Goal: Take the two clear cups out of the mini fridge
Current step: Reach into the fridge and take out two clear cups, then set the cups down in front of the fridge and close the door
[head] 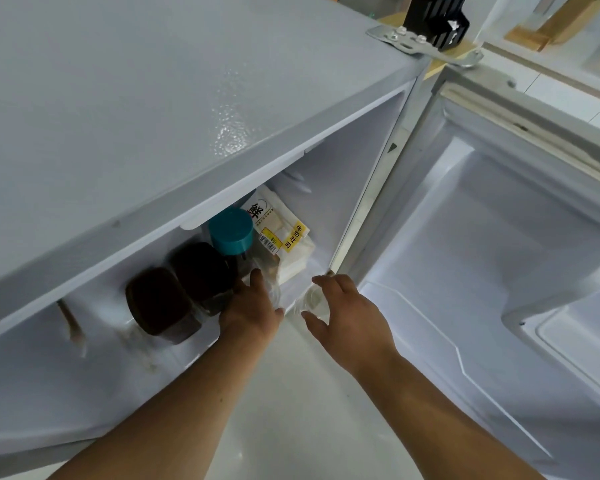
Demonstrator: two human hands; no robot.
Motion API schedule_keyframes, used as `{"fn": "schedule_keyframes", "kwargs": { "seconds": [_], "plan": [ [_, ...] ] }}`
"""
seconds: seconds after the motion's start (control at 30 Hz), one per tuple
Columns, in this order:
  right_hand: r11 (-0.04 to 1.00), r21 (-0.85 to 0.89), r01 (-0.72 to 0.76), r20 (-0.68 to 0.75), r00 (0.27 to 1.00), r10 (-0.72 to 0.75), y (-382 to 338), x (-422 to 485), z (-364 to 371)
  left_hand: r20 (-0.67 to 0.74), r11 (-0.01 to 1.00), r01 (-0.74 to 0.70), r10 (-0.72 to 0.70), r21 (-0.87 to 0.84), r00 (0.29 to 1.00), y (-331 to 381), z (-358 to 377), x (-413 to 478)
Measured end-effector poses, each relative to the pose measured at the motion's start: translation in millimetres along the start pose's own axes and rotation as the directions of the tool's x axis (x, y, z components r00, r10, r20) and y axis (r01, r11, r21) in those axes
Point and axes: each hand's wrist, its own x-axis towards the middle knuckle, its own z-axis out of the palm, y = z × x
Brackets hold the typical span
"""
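First clear cup [275, 289] stands at the front edge of the mini fridge [118, 98] compartment, toward the hinge-side corner. The left hand [252, 306] is curled round it from the left, with a finger over its far side. Second clear cup [310, 301] is just beside the first, nearer the right wall at the same front edge. The right hand [350, 313] grasps it, with fingers above the rim and thumb below. Both cups are hard to outline against the white liner. Behind them a bagged loaf with a yellow label [284, 230] leans in the right rear corner. A teal-capped bottle [231, 230] stands to its left, then two dark jars [156, 303] along the front edge. The door [499, 254] stands open on the right, inner liner showing. A metal hinge plate [426, 43] sits on the top right corner.
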Motion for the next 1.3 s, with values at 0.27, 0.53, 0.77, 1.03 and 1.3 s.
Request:
{"fn": "schedule_keyframes", "kwargs": {
  "seconds": [0.27,0.53,0.77,1.03,1.3],
  "plan": [
    [0.999,0.016,-0.03,0.022,0.999,0.029,11,-10,-5,-0.038,0.999,-0.015,0.013,-0.034,0.999,-4,4,5],
    [0.997,0.007,-0.079,0.042,0.996,0.078,15,-40,-15,0.001,0.996,-0.063,0.064,0.066,0.998,-4,-4,-19],
    [0.996,-0.013,-0.089,0.071,0.993,0.089,16,-87,-36,-0.088,0.957,-0.189,0.213,0.22,0.973,-11,-13,-99],
    [1.0,-0.028,-0.002,0.054,0.999,0.003,-1,-178,-67,-0.172,0.919,-0.242,0.305,0.31,0.937,-17,-33,-229],
    [0.994,0.011,0.107,0.133,0.985,-0.108,-40,-233,-73,-0.098,0.983,-0.186,0.186,0.004,0.978,-61,-32,-315]
  ]
}}
